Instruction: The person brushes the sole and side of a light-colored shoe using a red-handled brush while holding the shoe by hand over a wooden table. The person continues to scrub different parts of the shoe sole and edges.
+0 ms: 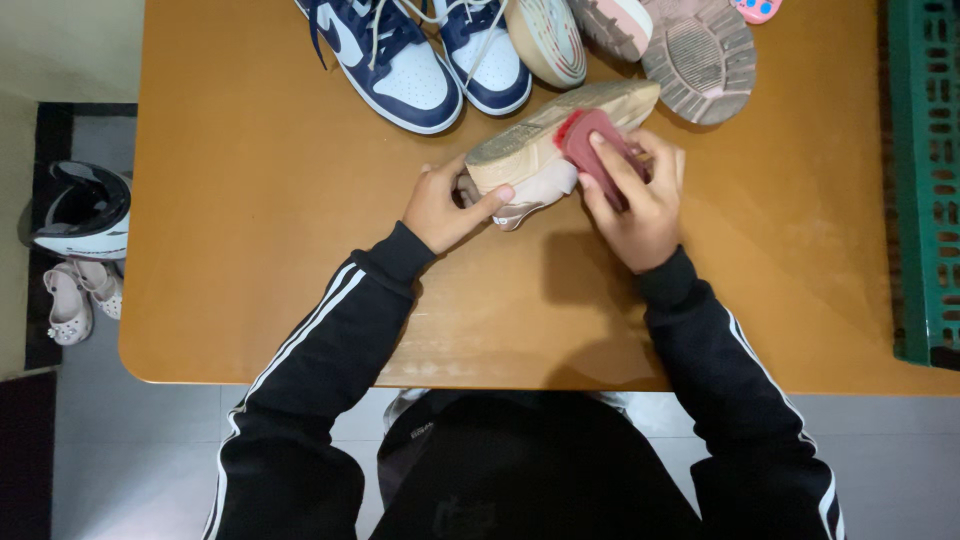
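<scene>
My left hand (445, 205) grips the heel end of a beige shoe (540, 140) that lies on its side on the brown wooden table (250, 200), its pale sole turned up. My right hand (635, 195) presses a dark red brush (583, 135) against the shoe's side near the sole. Both arms wear black sleeves with white stripes.
A pair of navy and white sneakers (420, 55) stands at the table's far edge, next to other shoes lying sole-up (700, 55). A green plastic crate (925, 170) is at the right. On the floor at left are a helmet (85, 210) and small pink shoes (75, 300).
</scene>
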